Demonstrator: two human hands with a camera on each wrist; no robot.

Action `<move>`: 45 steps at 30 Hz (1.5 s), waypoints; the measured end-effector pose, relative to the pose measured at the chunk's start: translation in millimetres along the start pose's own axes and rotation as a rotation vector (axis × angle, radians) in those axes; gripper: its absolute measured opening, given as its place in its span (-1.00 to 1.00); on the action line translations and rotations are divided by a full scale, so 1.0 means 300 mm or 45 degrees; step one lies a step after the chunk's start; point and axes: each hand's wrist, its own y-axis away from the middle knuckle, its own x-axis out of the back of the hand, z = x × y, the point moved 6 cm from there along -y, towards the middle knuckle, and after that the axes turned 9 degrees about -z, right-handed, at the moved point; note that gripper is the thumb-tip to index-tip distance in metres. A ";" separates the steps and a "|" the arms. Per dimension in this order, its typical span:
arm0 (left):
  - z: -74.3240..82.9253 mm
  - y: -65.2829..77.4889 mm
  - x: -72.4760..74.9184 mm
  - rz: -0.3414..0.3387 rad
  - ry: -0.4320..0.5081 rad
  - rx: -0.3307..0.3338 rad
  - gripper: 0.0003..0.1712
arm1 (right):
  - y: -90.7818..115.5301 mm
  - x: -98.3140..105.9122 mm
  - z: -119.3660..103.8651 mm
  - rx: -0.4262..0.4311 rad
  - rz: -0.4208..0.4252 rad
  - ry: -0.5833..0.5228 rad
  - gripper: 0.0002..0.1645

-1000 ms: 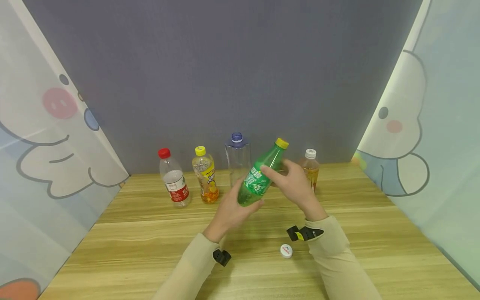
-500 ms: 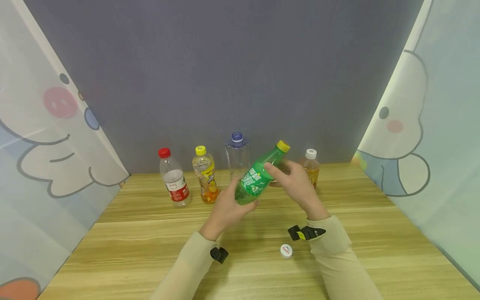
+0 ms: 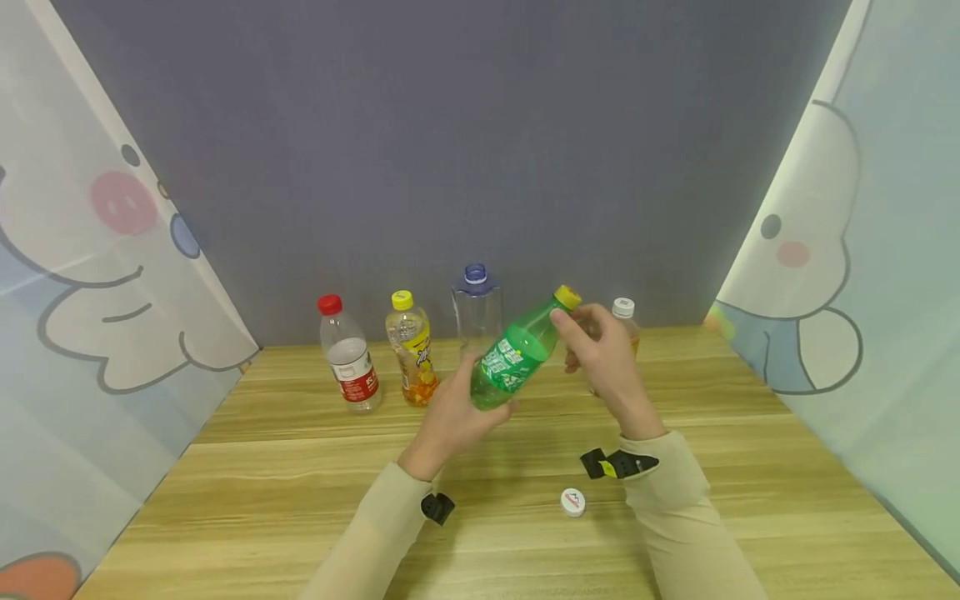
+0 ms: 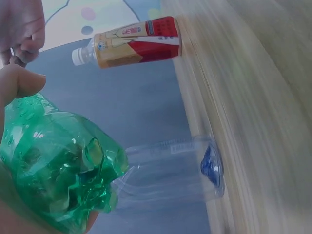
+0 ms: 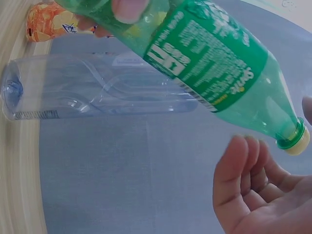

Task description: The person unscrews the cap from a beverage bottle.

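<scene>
My left hand (image 3: 453, 417) grips a green Sprite bottle (image 3: 512, 364) round its lower end. Held above the table, the bottle leans with its yellow cap (image 3: 567, 297) up and to the right. In the left wrist view, the ridged base of the green bottle (image 4: 63, 165) fills the lower left. My right hand (image 3: 609, 362) is beside the bottle's neck, thumb near the cap. From the right wrist, loosely bent fingers (image 5: 234, 163) show just below the neck, with a gap between them and the bottle.
Along the back stand a red-capped bottle (image 3: 351, 367), a yellow-capped bottle (image 3: 412, 354), a clear uncapped bottle (image 3: 476, 317) with a blue neck, and a white-capped bottle (image 4: 139, 43), partly behind my right hand. A loose white cap (image 3: 572, 502) lies on the wooden table (image 3: 510, 542).
My right hand has moved from the bottle's upper body to the right, up beside the neck and cap. The green bottle has tilted a little further right in my left hand.
</scene>
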 end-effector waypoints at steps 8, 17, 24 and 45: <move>0.005 0.004 0.004 0.004 -0.196 -0.022 -0.16 | 0.010 0.031 0.003 -0.016 0.072 0.052 -0.39; 0.013 0.003 0.002 0.019 -0.326 -0.101 -0.15 | 0.017 0.077 -0.003 -0.040 0.159 0.258 -0.23; 0.019 -0.001 -0.001 0.042 -0.451 -0.183 -0.08 | 0.027 0.093 -0.011 -0.159 0.121 0.486 -0.13; 0.011 -0.002 0.011 0.053 -0.520 -0.199 -0.09 | 0.011 0.073 0.001 -0.112 0.000 0.609 -0.22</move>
